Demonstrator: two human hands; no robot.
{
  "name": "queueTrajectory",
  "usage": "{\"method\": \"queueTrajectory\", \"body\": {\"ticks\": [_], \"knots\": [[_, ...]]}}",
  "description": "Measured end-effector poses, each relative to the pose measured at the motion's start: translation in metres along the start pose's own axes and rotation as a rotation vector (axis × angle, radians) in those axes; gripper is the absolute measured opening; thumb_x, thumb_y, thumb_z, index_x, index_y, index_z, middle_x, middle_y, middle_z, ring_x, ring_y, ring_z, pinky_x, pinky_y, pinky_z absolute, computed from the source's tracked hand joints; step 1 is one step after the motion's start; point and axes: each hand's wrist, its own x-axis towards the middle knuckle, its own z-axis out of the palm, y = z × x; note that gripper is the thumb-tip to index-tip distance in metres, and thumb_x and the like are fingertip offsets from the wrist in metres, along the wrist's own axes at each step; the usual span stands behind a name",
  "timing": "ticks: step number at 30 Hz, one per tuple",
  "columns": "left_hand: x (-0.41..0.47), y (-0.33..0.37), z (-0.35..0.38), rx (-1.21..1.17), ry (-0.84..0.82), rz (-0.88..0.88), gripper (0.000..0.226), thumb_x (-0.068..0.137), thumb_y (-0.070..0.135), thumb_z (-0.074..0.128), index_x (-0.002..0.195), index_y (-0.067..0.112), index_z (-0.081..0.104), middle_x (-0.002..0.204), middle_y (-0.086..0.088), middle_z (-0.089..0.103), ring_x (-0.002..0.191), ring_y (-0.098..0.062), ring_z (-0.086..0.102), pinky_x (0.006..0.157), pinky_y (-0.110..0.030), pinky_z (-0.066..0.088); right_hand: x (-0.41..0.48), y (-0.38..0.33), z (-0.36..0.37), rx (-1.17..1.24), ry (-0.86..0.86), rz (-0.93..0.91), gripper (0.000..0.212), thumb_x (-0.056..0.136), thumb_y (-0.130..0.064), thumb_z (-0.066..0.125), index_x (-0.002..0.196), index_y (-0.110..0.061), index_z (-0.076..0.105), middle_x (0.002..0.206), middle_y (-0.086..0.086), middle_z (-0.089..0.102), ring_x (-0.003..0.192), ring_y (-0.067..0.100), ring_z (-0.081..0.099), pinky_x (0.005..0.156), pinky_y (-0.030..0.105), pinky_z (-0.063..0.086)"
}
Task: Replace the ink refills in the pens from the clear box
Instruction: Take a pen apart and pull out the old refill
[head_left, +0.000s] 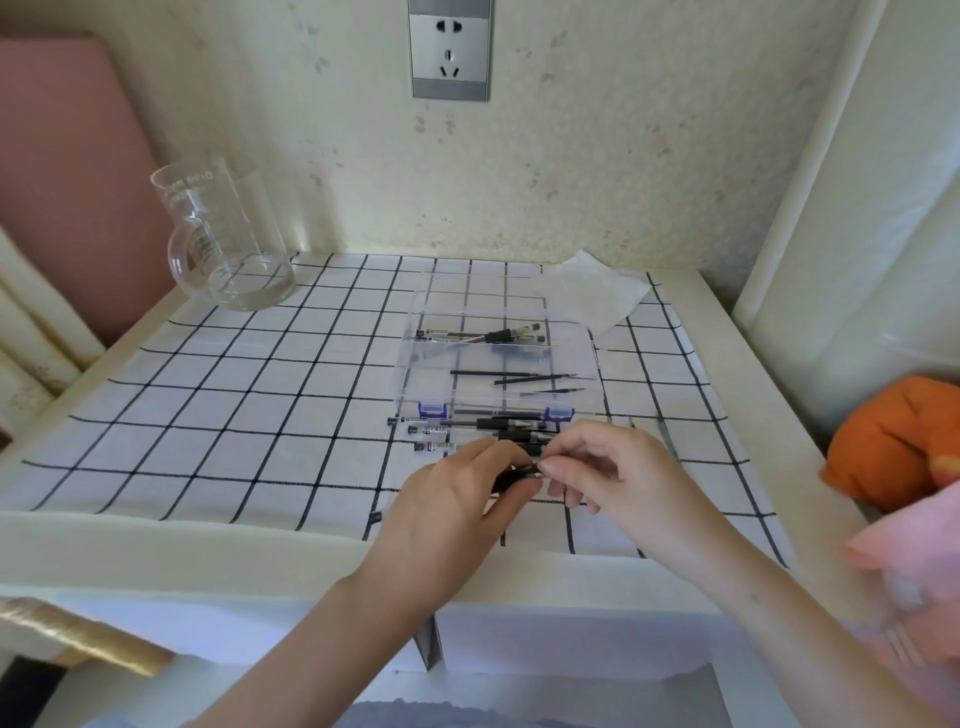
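Note:
My left hand (457, 499) grips the black barrel of a pen (511, 478) just above the near part of the checked cloth. My right hand (608, 467) pinches the same pen's front end at the fingertips. Beyond my fingers lie several clear pens (467, 423) with black grips, side by side on the cloth. Behind them stands the clear box (415, 358) with blue latches. Its near compartment holds three loose black refills (514, 375). Its far compartment holds pens (498, 335).
A glass measuring jug (228, 239) stands at the table's back left. A crumpled white tissue (592, 291) lies behind the box. An orange cloth (893, 441) and a pink cloth (914, 561) sit at the right edge. A wall socket (450, 49) is above.

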Motion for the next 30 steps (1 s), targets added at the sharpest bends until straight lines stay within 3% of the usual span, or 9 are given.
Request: {"method": "queueTrajectory", "body": {"ticks": [5, 9, 12, 17, 20, 24, 27, 30], "knots": [[0.0, 0.002, -0.003, 0.008, -0.003, -0.029, 0.016, 0.088, 0.046, 0.051, 0.093, 0.032, 0.058, 0.067, 0.016, 0.054, 0.059, -0.007, 0.043, 0.056, -0.021, 0.038, 0.002, 0.001, -0.003, 0.049, -0.034, 0.014, 0.011, 0.086, -0.012, 0.064, 0.078, -0.019, 0.069, 0.062, -0.004, 0.066, 0.056, 0.005, 0.057, 0.054, 0.016, 0.045], [0.001, 0.002, -0.006, 0.032, -0.016, -0.061, 0.024, 0.085, 0.055, 0.048, 0.097, 0.037, 0.059, 0.057, 0.009, 0.053, 0.053, -0.009, 0.044, 0.051, -0.018, 0.036, 0.001, -0.002, -0.004, 0.068, -0.03, -0.003, 0.01, 0.086, -0.01, 0.063, 0.079, -0.015, 0.068, 0.063, -0.002, 0.066, 0.055, 0.005, 0.057, 0.056, 0.018, 0.047], [0.003, 0.002, -0.011, 0.037, -0.065, -0.109, 0.028, 0.083, 0.058, 0.047, 0.101, 0.04, 0.057, 0.061, 0.008, 0.057, 0.055, -0.008, 0.046, 0.054, -0.017, 0.035, 0.001, -0.003, -0.006, 0.09, -0.036, 0.007, 0.008, 0.085, -0.009, 0.063, 0.08, -0.012, 0.068, 0.064, 0.001, 0.067, 0.056, 0.007, 0.057, 0.055, 0.019, 0.047], [0.0, -0.008, -0.013, 0.14, -0.144, -0.149, 0.034, 0.087, 0.052, 0.047, 0.113, 0.033, 0.037, 0.076, 0.014, 0.055, 0.061, -0.006, 0.047, 0.059, -0.023, 0.04, 0.001, 0.005, -0.007, -0.098, 0.063, 0.059, 0.01, 0.085, -0.014, 0.064, 0.078, -0.02, 0.067, 0.07, -0.003, 0.07, 0.063, 0.005, 0.063, 0.057, 0.012, 0.044], [0.002, -0.014, -0.019, 0.116, -0.105, -0.188, 0.023, 0.09, 0.036, 0.052, 0.106, 0.026, 0.039, 0.081, 0.015, 0.054, 0.06, -0.006, 0.048, 0.059, -0.023, 0.039, 0.0, 0.009, -0.005, -0.251, 0.064, 0.081, 0.004, 0.081, -0.022, 0.069, 0.078, -0.024, 0.069, 0.077, -0.008, 0.068, 0.074, 0.007, 0.06, 0.066, 0.016, 0.043], [0.004, -0.012, -0.025, 0.061, -0.066, -0.195, 0.015, 0.089, 0.03, 0.056, 0.097, 0.024, 0.044, 0.088, 0.012, 0.061, 0.076, -0.01, 0.059, 0.066, -0.026, 0.046, -0.001, 0.011, 0.005, -0.383, -0.005, 0.064, 0.009, 0.077, -0.026, 0.073, 0.084, -0.027, 0.069, 0.087, -0.009, 0.057, 0.084, 0.008, 0.052, 0.069, 0.012, 0.036], [0.003, -0.011, -0.023, 0.042, -0.055, -0.151, 0.014, 0.087, 0.031, 0.059, 0.094, 0.025, 0.048, 0.089, 0.014, 0.061, 0.078, -0.009, 0.059, 0.068, -0.028, 0.048, 0.0, 0.008, 0.005, -0.29, -0.008, 0.06, 0.024, 0.073, -0.029, 0.076, 0.095, -0.031, 0.069, 0.092, -0.01, 0.057, 0.085, 0.005, 0.051, 0.067, 0.01, 0.036], [0.002, -0.01, -0.019, 0.049, -0.04, -0.091, 0.014, 0.084, 0.032, 0.062, 0.091, 0.028, 0.051, 0.087, 0.017, 0.059, 0.072, -0.008, 0.057, 0.065, -0.031, 0.049, 0.001, 0.0, 0.001, -0.043, 0.006, 0.021, 0.022, 0.075, -0.032, 0.074, 0.096, -0.033, 0.07, 0.091, -0.011, 0.067, 0.08, 0.005, 0.056, 0.065, 0.01, 0.037]]}}
